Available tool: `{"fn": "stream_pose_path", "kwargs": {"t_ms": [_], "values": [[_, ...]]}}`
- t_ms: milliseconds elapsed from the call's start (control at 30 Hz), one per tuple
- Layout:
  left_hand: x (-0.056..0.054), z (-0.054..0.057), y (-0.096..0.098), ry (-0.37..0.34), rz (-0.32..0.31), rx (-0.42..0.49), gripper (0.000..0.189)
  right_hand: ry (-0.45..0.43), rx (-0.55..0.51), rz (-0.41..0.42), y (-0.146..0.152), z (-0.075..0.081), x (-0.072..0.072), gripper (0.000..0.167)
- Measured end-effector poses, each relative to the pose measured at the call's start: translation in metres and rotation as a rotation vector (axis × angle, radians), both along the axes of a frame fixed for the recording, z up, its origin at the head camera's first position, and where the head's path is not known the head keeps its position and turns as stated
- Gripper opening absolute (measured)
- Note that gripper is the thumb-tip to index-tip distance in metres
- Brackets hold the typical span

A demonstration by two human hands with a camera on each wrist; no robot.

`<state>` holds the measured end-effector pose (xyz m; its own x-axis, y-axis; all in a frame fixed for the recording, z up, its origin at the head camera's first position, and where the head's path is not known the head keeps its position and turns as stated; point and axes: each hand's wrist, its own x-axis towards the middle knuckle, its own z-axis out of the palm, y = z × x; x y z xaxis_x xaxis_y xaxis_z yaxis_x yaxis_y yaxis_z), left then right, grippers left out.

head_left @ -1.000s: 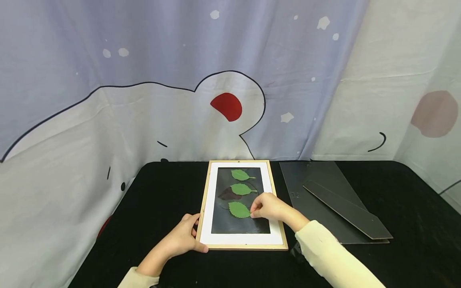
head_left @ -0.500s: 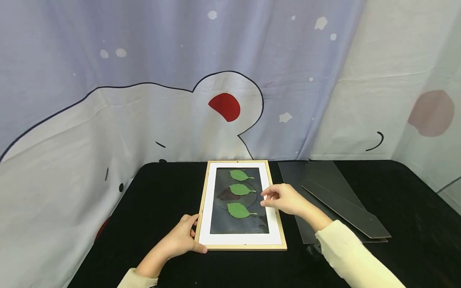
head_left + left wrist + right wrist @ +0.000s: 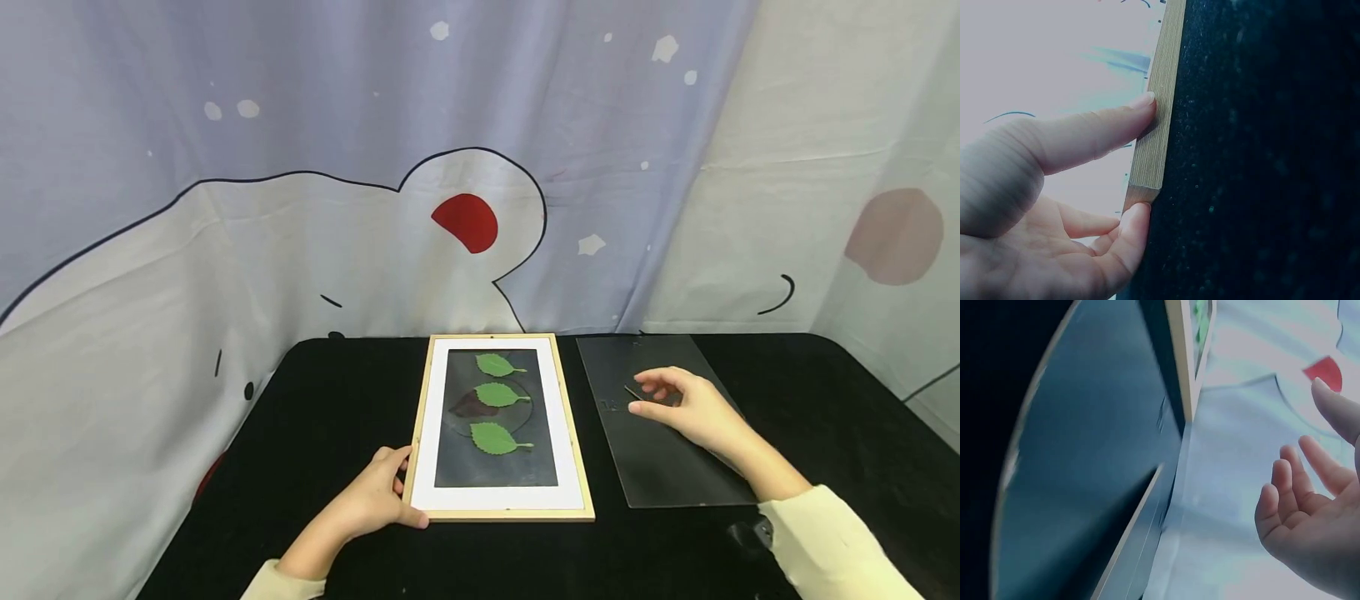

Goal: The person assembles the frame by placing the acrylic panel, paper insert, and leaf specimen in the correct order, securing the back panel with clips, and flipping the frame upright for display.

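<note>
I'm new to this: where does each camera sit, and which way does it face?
Head: worn on the head, facing forward and down at the frame, three green leaves and curtain; the left hand, right hand and pale sleeves show.
Left wrist: worn there, facing along the frame's edge; only the left hand shows.
Right wrist: worn there, facing across the dark board toward the frame and curtain; only the right hand shows.
Shared: head and right wrist both catch the dark board, frame and the curtain's red patch.
</note>
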<state>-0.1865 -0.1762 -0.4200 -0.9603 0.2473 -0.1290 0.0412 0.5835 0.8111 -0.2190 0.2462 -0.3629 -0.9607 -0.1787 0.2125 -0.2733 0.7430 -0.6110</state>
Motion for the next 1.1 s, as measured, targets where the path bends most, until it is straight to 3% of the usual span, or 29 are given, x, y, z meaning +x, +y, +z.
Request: {"fn": "stream_pose_path", "kwargs": {"t_ms": [267,700,900,1100], "values": [[0.000,0.001,0.000,-0.001,-0.009,0.005,0.098,-0.034,0.053,-0.109,0.048,-0.005,0.017,0.058],[-0.001,0.000,0.000,0.000,0.003,-0.008,0.097,-0.098,0.076,-0.251,0.101,-0.030,0.033,0.068],[-0.001,0.000,0.000,-0.004,-0.001,-0.002,0.096,-0.106,0.052,-0.278,0.116,-0.042,0.035,0.067],[0.000,0.000,0.000,-0.003,-0.006,0.003,0.097,-0.202,0.027,-0.284,0.126,-0.048,0.036,0.075]]}}
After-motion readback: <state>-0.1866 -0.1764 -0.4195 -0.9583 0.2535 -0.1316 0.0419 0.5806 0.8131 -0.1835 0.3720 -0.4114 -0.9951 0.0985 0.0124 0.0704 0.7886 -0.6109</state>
